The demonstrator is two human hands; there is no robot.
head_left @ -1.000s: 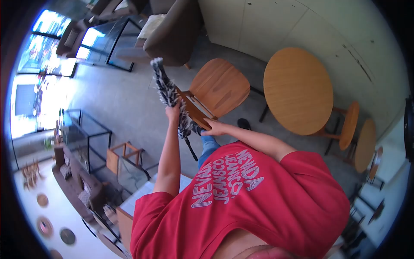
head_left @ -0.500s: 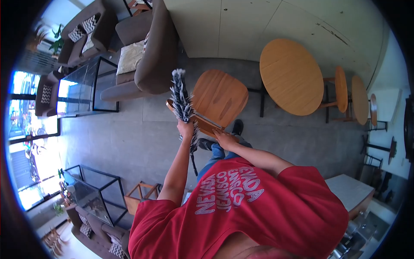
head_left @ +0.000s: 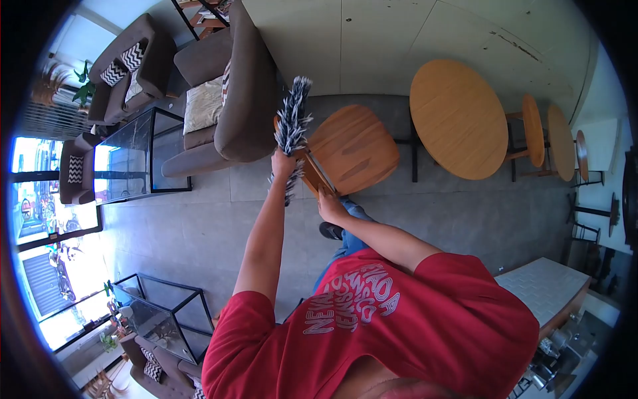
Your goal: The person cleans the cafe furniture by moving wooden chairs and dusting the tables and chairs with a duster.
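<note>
My left hand [head_left: 284, 163] is wrapped round a fluffy grey-and-white duster [head_left: 292, 120], closed, at the left end of a wooden chair's backrest. The duster's tufted head points up and away from me, and more tufts hang below the fist. The wooden chair [head_left: 355, 149] stands in front of me with its brown seat facing up and its backrest nearest me. My right hand [head_left: 330, 205] grips the right end of that backrest, fingers closed over its edge. Whether my left hand also touches the backrest is hard to see.
An oval wooden table [head_left: 458, 120] stands right of the chair, with another chair [head_left: 531, 130] beyond it. A grey armchair [head_left: 249, 100] is close on the left, near a black-framed glass table [head_left: 126, 156]. Pale panels [head_left: 379, 46] line the far side.
The duster has swung from leaning left to leaning right, its head farther up. My right hand has shifted left along the backrest and closed over it. The chair appears slightly turned, and the view has shifted.
</note>
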